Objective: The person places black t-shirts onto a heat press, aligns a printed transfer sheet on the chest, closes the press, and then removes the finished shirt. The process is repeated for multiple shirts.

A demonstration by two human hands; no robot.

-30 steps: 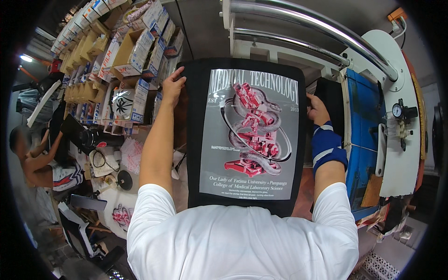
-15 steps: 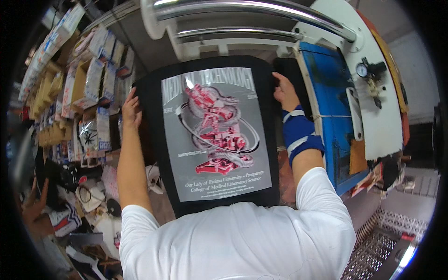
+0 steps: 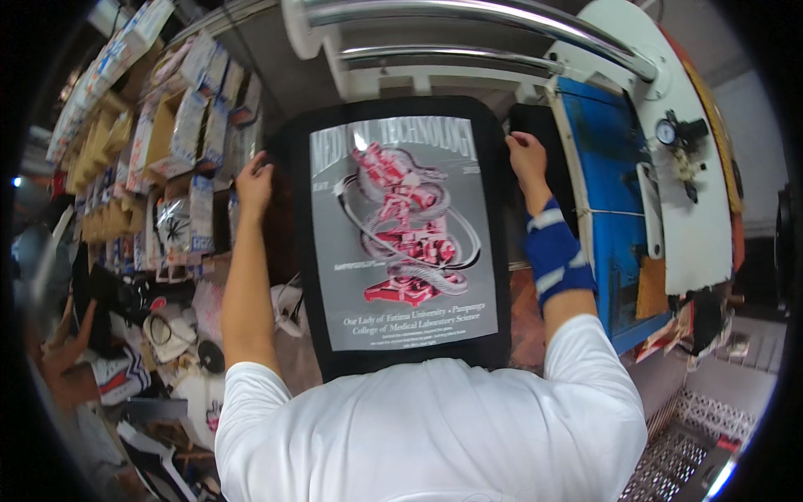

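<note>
A black shirt [image 3: 401,368] with a large grey printed panel showing a red and white figure is held spread flat between the two hands, its upper edge near a white machine frame [image 3: 435,79]. The shirt's left edge is gripped by the left hand [image 3: 253,180], fingers closed on the cloth. Its upper right corner is pinched by the right hand [image 3: 527,155], and a blue wrist wrap with white stripes [image 3: 556,255] is worn just below that hand. A blue panel [image 3: 611,192] and a white plate with a small gauge [image 3: 669,132] are seen to the right of the right hand. Stacked boxes and packets [image 3: 180,142] are shelved beyond the left hand.
</note>
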